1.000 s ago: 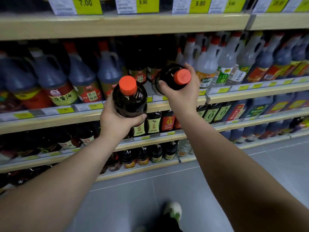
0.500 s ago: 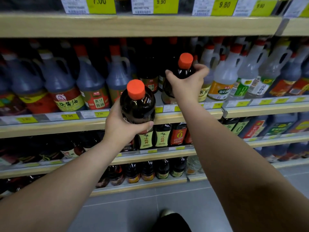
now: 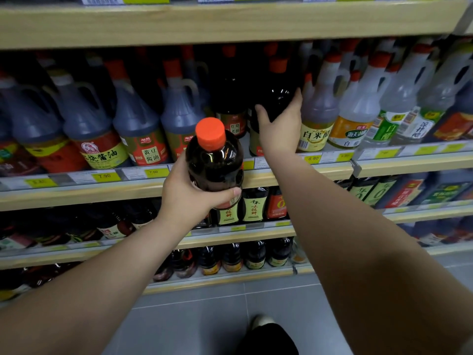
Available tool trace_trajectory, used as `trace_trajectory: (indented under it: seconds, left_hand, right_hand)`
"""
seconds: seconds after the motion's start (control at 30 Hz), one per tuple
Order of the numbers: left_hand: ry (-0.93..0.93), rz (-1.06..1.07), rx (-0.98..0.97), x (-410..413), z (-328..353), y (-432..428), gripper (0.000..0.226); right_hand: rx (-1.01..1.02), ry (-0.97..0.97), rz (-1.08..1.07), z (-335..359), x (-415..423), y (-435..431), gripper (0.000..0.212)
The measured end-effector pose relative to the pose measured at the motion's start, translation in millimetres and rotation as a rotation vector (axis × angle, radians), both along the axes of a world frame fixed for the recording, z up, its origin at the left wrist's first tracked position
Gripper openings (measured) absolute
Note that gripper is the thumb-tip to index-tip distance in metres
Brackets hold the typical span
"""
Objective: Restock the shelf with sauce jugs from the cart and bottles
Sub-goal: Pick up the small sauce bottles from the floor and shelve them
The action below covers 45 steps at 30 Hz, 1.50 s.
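Shelving is proceeding: right hand (image 3: 280, 126) is clasping a dark bottle (image 3: 276, 94) on the shelf (image 3: 76, 194); left hand (image 3: 186, 198) is gripping a second bottle (image 3: 213, 162), needing a gap.

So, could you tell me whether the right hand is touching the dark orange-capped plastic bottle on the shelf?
Touching. The head view shows the right hand wrapped round the dark orange-capped plastic bottle on the wooden shelf.
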State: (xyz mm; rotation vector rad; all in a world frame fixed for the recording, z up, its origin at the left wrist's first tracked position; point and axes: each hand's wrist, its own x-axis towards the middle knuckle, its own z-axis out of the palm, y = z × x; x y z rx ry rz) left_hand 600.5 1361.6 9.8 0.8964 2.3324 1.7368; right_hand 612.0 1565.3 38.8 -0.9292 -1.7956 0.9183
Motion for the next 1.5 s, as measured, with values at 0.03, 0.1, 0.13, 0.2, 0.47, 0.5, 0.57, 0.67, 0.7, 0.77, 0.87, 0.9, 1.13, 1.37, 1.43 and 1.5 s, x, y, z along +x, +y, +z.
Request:
trace_trajectory:
  seconds: [0.03,0.1,0.13,0.2,0.47,0.5,0.57,0.67,0.7,0.77,0.87,0.9,1.13,1.37,1.43,1.5]
  left_hand:
    - [0.010,0.006,0.013,1,2,1,0.083]
    - [0.030,0.026,0.043,3,6,4,0.086]
    - [0.049,0.037,0.060,4,10,7,0.087]
    - [0.096,0.061,0.098,3,17,15,0.091]
    - [0.151,0.148,0.121,-22,30,69,0.098]
    - [0.151,0.159,0.123,-23,31,76,0.097]
    - [0.153,0.169,0.118,-27,33,86,0.096]
    - [0.131,0.187,0.082,-29,32,97,0.094]
    - [0.108,0.199,0.066,-30,30,101,0.094]
    - [0.066,0.227,0.022,-31,26,104,0.096]
    - [0.033,0.245,-0.040,-37,19,110,0.095]
    - [0.030,0.245,-0.047,-38,18,110,0.094]
    - [0.113,0.186,-0.052,-50,6,113,0.095]
    - [0.096,0.205,-0.155,-43,-1,119,0.107]
    - [0.096,0.251,-0.191,-34,-5,119,0.105]
    - [0.105,0.326,-0.203,-21,-6,120,0.102]
  right_hand:
    - [0.015,-0.035,-0.025,-8,3,-2,0.077]
    - [0.032,-0.145,-0.072,-25,11,-5,0.066]
    - [0.023,-0.188,-0.075,-32,14,-5,0.063]
    - [0.005,-0.230,-0.044,-38,21,-1,0.059]
    - [0.135,-0.301,0.088,-44,39,3,0.056]
    - [0.136,-0.305,0.095,-47,40,3,0.059]
    - [0.132,-0.321,0.105,-51,39,2,0.063]
    - [0.113,-0.351,0.127,-53,41,4,0.064]
    - [0.104,-0.358,0.126,-53,42,5,0.064]
    - [0.099,-0.356,0.128,-53,44,6,0.063]
    - [0.109,-0.335,0.137,-52,45,6,0.061]
    - [0.113,-0.330,0.133,-51,45,6,0.060]
    - [0.080,-0.344,0.069,-45,40,9,0.062]
    - [0.114,-0.333,-0.060,-43,31,6,0.057]
    - [0.118,-0.337,-0.056,-44,30,7,0.058]
    - [0.106,-0.343,-0.031,-45,30,10,0.061]
